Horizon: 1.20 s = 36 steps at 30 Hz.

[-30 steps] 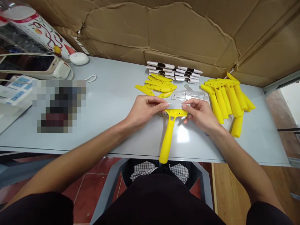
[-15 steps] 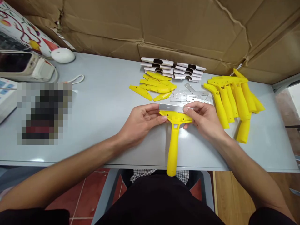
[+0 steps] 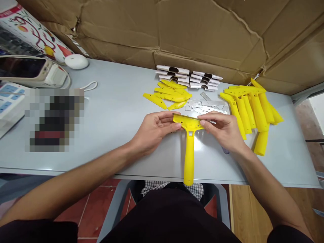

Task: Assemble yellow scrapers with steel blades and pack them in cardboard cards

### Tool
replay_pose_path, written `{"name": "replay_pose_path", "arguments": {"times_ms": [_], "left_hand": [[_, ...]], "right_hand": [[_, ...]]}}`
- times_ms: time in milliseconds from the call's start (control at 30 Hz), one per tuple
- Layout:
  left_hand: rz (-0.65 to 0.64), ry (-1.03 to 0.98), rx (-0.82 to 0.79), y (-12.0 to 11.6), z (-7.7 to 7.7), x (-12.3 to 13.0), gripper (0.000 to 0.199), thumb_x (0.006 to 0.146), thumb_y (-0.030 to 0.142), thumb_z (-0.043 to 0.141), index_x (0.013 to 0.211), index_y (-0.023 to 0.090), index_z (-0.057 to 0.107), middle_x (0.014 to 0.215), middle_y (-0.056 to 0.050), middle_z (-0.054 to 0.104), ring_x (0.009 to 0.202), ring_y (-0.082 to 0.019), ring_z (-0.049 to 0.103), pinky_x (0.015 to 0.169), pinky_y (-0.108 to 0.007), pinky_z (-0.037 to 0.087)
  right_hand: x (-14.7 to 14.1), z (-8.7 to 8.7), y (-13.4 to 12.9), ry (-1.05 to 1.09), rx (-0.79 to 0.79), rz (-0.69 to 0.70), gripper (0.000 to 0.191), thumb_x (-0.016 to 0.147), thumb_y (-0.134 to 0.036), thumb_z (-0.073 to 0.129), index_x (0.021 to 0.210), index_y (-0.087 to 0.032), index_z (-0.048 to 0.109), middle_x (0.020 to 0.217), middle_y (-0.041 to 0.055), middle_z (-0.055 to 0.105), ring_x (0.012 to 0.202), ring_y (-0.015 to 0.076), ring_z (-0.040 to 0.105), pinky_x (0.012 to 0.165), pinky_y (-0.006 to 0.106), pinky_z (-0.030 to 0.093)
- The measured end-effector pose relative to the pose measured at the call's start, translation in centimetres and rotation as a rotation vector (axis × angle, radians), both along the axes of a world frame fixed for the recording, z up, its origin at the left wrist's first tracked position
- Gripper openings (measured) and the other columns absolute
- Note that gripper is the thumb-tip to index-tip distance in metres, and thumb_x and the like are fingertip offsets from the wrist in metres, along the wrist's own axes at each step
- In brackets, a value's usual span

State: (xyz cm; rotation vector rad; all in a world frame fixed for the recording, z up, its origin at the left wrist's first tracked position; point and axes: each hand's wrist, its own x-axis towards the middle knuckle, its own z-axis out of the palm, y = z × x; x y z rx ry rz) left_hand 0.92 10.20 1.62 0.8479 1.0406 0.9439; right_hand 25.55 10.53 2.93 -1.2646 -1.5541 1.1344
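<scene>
One yellow T-shaped plastic handle is held; at least five more handles lie piled. White cardboard sleeves form two stacks.

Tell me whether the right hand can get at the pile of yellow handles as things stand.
Probably yes: the right hand is close to the pile of yellow handles, with nothing seen between them, though it grips the head of another yellow handle and would likely have to let go first.

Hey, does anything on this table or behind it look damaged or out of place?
The cardboard behind the table looks worn: it's creased, with a ragged spot toward the left. The metal strips lie jumbled at different angles, unlike the neater white stacks beyond them. I see no spill.
</scene>
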Motion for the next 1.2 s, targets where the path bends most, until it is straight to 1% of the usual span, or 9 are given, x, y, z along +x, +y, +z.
{"name": "replay_pose_path", "arguments": {"times_ms": [167, 300, 367, 467, 633, 767, 900, 1100, 1200], "left_hand": [[0.037, -0.011, -0.027, 0.0, -0.1, -0.3, 0.04, 0.074, 0.023, 0.103, 0.111, 0.018, 0.087, 0.112, -0.01, 0.088, 0.104, -0.027, 0.085, 0.113, -0.05, 0.065], [0.037, -0.032, -0.026, -0.1, 0.0, -0.2, 0.042, 0.074, 0.024, 0.104, 0.112, 0.017, 0.087, 0.114, -0.011, 0.089, 0.106, -0.027, 0.084, 0.113, -0.047, 0.064], [0.032, -0.04, -0.018, -0.1, 0.0, -0.1, 0.042, 0.075, 0.023, 0.104, 0.113, 0.017, 0.088, 0.115, -0.011, 0.089, 0.106, -0.027, 0.084, 0.112, -0.046, 0.065], [0.023, -0.039, -0.005, 0.0, -0.1, 0.0, 0.043, 0.076, 0.023, 0.103, 0.116, 0.016, 0.088, 0.119, -0.012, 0.088, 0.111, -0.028, 0.083, 0.111, -0.045, 0.065], [0.043, -0.038, 0.006, 0.0, -0.2, 0.1, 0.042, 0.077, 0.018, 0.101, 0.117, 0.015, 0.087, 0.118, -0.012, 0.088, 0.111, -0.026, 0.083, 0.11, -0.042, 0.067], [0.087, -0.034, 0.0, 0.1, 0.1, 0.1, 0.043, 0.076, 0.016, 0.1, 0.115, 0.016, 0.083, 0.104, -0.009, 0.088, 0.093, -0.022, 0.085, 0.099, -0.039, 0.071], [0.138, -0.032, -0.011, 0.2, 0.5, 0.4, 0.034, 0.078, 0.018, 0.097, 0.108, 0.016, 0.079, 0.083, -0.002, 0.082, 0.074, -0.02, 0.083, 0.085, -0.037, 0.074], [0.179, 0.034, 0.004, 0.1, 0.3, 0.7, 0.026, 0.081, 0.013, 0.089, 0.101, 0.017, 0.073, 0.076, 0.002, 0.077, 0.069, -0.019, 0.083, 0.076, -0.033, 0.074], [0.188, 0.052, 0.009, 0.0, 0.1, 0.7, 0.026, 0.081, 0.01, 0.086, 0.101, 0.018, 0.071, 0.075, 0.003, 0.074, 0.067, -0.018, 0.083, 0.074, -0.031, 0.073]], "right_hand": [[0.1, 0.5, 0.0, -0.016, 0.024, 0.073, 0.012, 0.098, -0.037, 0.08, 0.097, -0.031, 0.091, 0.104, 0.0049, 0.086, 0.094, 0.0229, 0.078, 0.084, 0.041, 0.066], [0.1, 0.0, 0.2, 0.01, 0.061, 0.068, 0.005, 0.093, -0.031, 0.085, 0.092, -0.029, 0.09, 0.101, 0.0045, 0.086, 0.094, 0.0217, 0.078, 0.085, 0.039, 0.064], [0.1, -0.5, 0.2, 0.004, 0.042, 0.03, 0.005, 0.089, -0.029, 0.087, 0.093, -0.028, 0.09, 0.1, 0.0047, 0.085, 0.092, 0.0214, 0.077, 0.082, 0.038, 0.063], [0.0, -0.9, 0.1, -0.006, 0.005, -0.03, 0.012, 0.087, -0.033, 0.089, 0.098, -0.027, 0.089, 0.094, 0.0052, 0.083, 0.084, 0.0206, 0.073, 0.074, 0.037, 0.061], [-0.2, -0.8, -0.1, 0.029, -0.07, -0.035, 0.019, 0.085, -0.037, 0.091, 0.099, -0.024, 0.087, 0.088, 0.0034, 0.079, 0.07, 0.0173, 0.07, 0.067, 0.036, 0.061], [-0.5, -0.5, -0.2, 0.083, -0.131, -0.032, 0.018, 0.082, -0.031, 0.093, 0.096, -0.023, 0.084, 0.082, 0.0003, 0.077, 0.061, 0.0157, 0.072, 0.063, 0.034, 0.063], [-0.8, -0.4, -0.3, 0.126, -0.14, -0.026, 0.019, 0.08, -0.03, 0.094, 0.094, -0.023, 0.082, 0.082, -0.0003, 0.075, 0.061, 0.0145, 0.07, 0.058, 0.032, 0.063], [-1.1, -0.2, -0.5, 0.121, -0.143, -0.006, 0.026, 0.081, -0.036, 0.096, 0.095, -0.022, 0.079, 0.086, -0.0005, 0.076, 0.059, 0.0138, 0.072, 0.06, 0.033, 0.065], [-0.9, 0.0, -0.6, 0.119, -0.167, -0.002, 0.023, 0.09, -0.041, 0.088, 0.097, -0.022, 0.077, 0.089, 0.0007, 0.079, 0.057, 0.0146, 0.075, 0.06, 0.032, 0.065]]}}
